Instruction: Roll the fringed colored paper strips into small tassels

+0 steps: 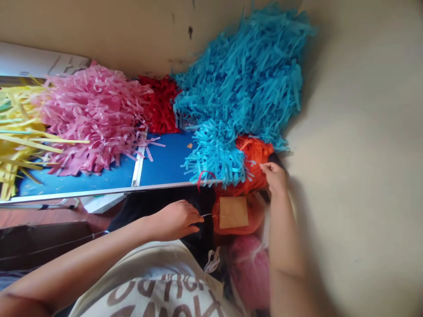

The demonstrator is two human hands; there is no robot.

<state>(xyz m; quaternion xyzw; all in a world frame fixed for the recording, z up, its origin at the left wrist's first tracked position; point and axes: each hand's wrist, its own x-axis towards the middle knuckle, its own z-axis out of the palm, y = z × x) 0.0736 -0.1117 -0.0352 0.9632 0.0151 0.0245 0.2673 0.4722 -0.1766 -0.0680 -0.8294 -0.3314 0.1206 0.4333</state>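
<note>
My left hand (pixel 175 220) pinches a thin thread (pixel 208 215) that runs towards a tan cardboard square (pixel 233 212) lying on an orange bundle (pixel 239 229). My right hand (pixel 275 178) rests at the edge of an orange shredded-paper mass (pixel 254 154), its fingers curled close together. Whether those fingers grip a strand is hidden. Just above my left hand, a light blue paper fringe (pixel 214 154) lies on a blue board (pixel 165 160) with a metal-trimmed edge. A loose red strip (pixel 201 179) hangs over that edge.
Heaps of shredded blue (pixel 241 75), red (pixel 160 103), pink (pixel 92 119) and yellow (pixel 20 136) paper crowd the board. A beige wall (pixel 350 132) stands beyond my right arm. Black cloth (pixel 198 207) and a pink bundle (pixel 249 270) lie below the board.
</note>
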